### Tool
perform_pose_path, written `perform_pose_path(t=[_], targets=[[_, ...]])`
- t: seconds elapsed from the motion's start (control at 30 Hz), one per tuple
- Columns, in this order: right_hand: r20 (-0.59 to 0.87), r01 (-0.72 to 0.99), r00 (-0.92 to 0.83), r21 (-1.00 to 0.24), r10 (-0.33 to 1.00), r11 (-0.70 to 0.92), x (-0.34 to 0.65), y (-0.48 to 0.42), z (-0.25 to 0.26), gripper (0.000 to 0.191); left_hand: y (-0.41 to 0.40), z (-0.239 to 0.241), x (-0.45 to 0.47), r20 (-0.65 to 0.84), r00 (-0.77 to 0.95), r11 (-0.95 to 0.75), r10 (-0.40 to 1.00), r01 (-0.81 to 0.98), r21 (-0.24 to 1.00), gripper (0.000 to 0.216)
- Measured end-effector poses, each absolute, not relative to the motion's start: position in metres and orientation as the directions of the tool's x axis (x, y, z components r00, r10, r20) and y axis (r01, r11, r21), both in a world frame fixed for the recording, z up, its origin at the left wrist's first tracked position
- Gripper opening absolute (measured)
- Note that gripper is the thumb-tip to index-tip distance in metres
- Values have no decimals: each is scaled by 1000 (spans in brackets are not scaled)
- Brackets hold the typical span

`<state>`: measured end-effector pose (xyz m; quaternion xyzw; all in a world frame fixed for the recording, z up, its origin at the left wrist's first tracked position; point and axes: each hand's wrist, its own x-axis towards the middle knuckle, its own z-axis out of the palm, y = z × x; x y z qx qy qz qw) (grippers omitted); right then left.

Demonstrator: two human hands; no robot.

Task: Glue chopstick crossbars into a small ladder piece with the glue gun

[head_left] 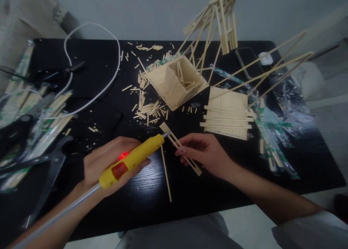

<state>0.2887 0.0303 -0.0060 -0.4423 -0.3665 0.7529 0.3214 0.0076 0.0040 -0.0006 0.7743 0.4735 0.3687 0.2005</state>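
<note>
My left hand [112, 165] is wrapped round a yellow hot glue gun [136, 157] with a lit red light and a clear glue stick [61, 214] trailing from its back. Its metal nozzle points at the upper end of a narrow frame of wooden sticks [187, 158]; whether they touch I cannot tell. The frame is pinched between the thumb and fingers of my right hand [202, 152], tilted over the dark table. Below the nozzle lies a single loose stick [166, 174]. Beyond my hands stands a hollow wooden stick structure [187, 80] on a square base.
Cut stick pieces [152, 109] litter the black table [136, 205]. A flat stick panel [228, 113] with several sticks across it lies right, near plastic wrappers [277, 140] and a phone [247, 62]. Pliers [54, 158], wrapped chopsticks [50, 123] and a white cable [118, 60] occupy the left.
</note>
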Motion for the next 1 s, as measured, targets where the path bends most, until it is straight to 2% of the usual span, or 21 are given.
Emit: perform_pose_path(t=[0.23, 0.4, 0.6, 0.77, 1.0], targets=[[-512, -259, -569, -631, 644, -731, 293, 34, -12, 29, 6, 0, 4, 391, 284, -480, 876, 600, 640, 11], [-513, -261, -676, -505, 529, -823, 295, 34, -16, 33, 0, 0, 11, 394, 271, -474, 878, 606, 639, 14], [-488, -277, -701, -487, 521, -828, 295, 34, -17, 32, 2, 0, 7, 378, 231, -434, 897, 630, 644, 14], [-482, -275, -700, -499, 527, -822, 294, 34, -17, 33, 0, -2, 11, 398, 278, -484, 874, 570, 664, 11], [-475, -290, -693, -505, 542, -813, 294, 34, -17, 30, 8, -5, 1, 395, 255, -462, 883, 629, 626, 15]])
